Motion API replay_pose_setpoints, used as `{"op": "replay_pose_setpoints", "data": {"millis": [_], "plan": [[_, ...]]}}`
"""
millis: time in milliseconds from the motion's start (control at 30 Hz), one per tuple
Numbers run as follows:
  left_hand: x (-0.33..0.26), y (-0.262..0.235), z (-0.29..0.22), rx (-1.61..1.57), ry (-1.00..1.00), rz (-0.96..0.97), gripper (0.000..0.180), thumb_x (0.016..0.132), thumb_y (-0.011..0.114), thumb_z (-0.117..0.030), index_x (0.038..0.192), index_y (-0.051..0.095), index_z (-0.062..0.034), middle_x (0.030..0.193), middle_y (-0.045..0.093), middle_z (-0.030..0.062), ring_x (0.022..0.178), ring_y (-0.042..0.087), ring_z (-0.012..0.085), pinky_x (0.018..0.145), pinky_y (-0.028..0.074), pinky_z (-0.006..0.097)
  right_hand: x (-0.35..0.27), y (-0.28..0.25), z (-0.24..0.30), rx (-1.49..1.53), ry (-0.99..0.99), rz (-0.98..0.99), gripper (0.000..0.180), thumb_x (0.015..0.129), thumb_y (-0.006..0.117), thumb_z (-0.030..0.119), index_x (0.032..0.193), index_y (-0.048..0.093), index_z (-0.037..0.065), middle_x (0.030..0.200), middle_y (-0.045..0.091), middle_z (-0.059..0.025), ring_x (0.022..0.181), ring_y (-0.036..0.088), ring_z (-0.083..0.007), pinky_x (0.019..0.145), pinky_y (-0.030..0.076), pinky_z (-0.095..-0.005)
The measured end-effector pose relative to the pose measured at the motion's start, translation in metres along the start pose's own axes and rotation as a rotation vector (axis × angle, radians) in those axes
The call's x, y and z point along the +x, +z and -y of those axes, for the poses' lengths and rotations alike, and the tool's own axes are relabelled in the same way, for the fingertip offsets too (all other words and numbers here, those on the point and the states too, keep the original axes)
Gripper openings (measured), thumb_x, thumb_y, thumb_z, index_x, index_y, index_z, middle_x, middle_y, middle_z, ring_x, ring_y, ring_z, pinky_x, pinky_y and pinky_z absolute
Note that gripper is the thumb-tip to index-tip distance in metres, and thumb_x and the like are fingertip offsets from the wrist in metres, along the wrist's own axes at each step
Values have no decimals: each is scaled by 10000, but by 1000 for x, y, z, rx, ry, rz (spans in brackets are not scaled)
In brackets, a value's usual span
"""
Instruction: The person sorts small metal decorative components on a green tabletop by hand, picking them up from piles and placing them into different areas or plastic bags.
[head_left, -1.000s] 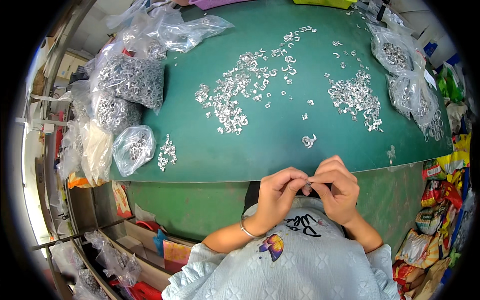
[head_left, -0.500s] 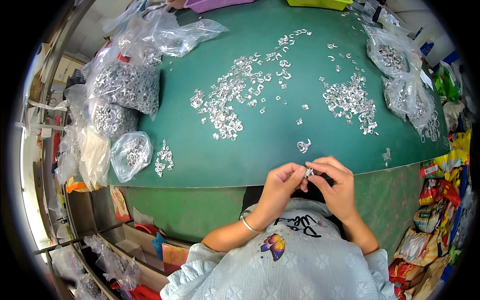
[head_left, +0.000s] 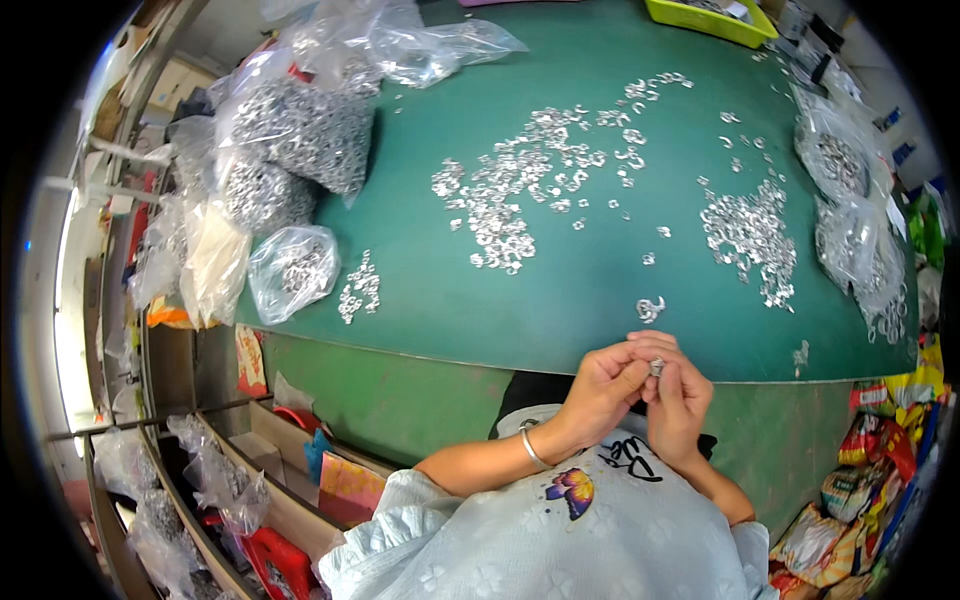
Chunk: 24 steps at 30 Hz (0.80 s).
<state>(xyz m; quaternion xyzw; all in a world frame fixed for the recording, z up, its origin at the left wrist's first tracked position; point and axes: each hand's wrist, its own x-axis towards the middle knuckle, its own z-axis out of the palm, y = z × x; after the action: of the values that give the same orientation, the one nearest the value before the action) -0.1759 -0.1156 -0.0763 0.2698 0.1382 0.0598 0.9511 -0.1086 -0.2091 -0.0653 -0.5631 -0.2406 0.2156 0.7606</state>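
Observation:
Both hands meet at the table's near edge, around a small silver metal piece [head_left: 656,367]. My left hand [head_left: 600,390] pinches it between thumb and fingers. Close against it, my right hand [head_left: 682,405] grips the same piece from the other side with bent fingers. The fingers cover most of the piece, so its full shape is hidden. Just beyond my fingers, a few curved silver pieces [head_left: 650,310] lie together. Farther off, a wide heap of small silver pieces [head_left: 500,235] spreads over the middle, and another heap of silver pieces [head_left: 755,240] lies to the right.
The green table [head_left: 420,215] has a small group of silver rings [head_left: 360,290] at its left. Beside them stand an open clear bag [head_left: 292,275] and large filled bags [head_left: 300,135]. More bags [head_left: 855,240] line the right edge. A yellow tray [head_left: 712,20] sits at the back.
The whole view has shifted, with the table contents now further right and slightly rotated. My fingers have closed tighter around the metal piece, and the right fingers are more curled.

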Motion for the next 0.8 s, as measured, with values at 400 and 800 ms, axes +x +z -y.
{"op": "replay_pose_setpoints", "data": {"millis": [400, 800], "plan": [[12, 13, -16, 354, -57, -64, 282, 978, 521, -138, 1187, 571, 46, 1005, 647, 105, 915, 633, 153, 834, 529, 293, 22, -32, 16, -802, -531, -79, 158, 727, 685, -6, 884, 699, 8, 991, 667, -100, 948, 615, -300, 827, 455, -386], [7, 22, -16, 485, 112, 42, 212, 929, 575, -28, 1113, 617, 69, 1000, 633, 98, 875, 627, 152, 800, 517, 268, 7, -36, 16, -569, -525, -77, 171, 713, 688, -94, 879, 692, -52, 977, 678, -135, 837, 638, -281, 722, 529, -348]]}}
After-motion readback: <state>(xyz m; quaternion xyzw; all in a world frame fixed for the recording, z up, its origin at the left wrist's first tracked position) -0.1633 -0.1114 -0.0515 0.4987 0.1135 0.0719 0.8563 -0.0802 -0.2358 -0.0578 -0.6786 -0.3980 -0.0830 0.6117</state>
